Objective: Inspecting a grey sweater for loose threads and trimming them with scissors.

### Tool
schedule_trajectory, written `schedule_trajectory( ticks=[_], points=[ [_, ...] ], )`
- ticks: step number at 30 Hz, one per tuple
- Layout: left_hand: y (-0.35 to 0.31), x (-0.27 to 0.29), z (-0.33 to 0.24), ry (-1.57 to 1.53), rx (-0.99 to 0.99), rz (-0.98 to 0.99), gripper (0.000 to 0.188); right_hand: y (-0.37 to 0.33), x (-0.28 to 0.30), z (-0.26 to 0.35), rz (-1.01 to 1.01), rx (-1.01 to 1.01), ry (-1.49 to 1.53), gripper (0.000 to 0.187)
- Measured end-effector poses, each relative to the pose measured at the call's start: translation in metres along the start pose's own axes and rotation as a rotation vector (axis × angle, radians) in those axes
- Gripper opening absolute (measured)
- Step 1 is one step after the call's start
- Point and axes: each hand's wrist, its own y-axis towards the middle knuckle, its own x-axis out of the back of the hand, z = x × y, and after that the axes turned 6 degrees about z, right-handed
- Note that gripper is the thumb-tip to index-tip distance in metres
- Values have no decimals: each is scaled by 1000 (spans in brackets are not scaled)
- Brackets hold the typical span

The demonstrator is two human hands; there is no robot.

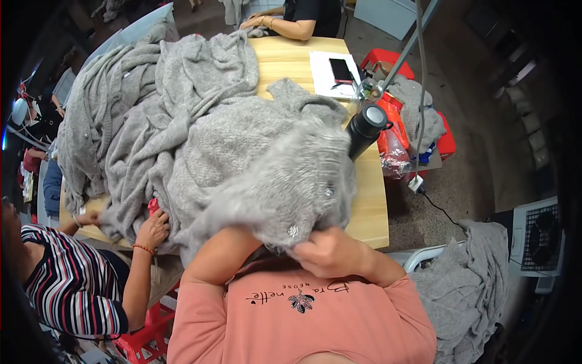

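A grey knit garment (273,188) with shiny button-like pieces hangs up in front of my chest, its upper part blurred by motion. My right hand (324,250) is closed on its near edge, beside one of the shiny pieces. My left forearm (225,250) reaches in under the cloth, which hides the left hand and its fingers. Beyond and to the left, more grey knit garments (133,97) lie heaped across the wooden table (370,209). A black bottle (362,128) stands upright just past the garment's right side.
At the left, a person in a striped top (73,279) handles the heap's edge. Another person's arm (290,27) rests at the far edge. A phone (341,70) lies on white paper. Grey knits (467,285) lie at the right; a cable (419,91) hangs near red stools (445,138).
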Motion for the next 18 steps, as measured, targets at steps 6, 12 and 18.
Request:
schedule_trajectory(
  ticks=[6, 12, 18],
  points=[
    [50, 23, -16, 511, 230, 26, 62, -1, -13, -11, -127, -209, 6, 21],
    [28, 22, 14, 569, 309, 346, 48, -11, -50, -74, -269, -448, -198, 9],
    [-40, 43, -20, -114, 458, 546, 42, -19, -39, -109, -514, -663, -124, 9]
  ],
)
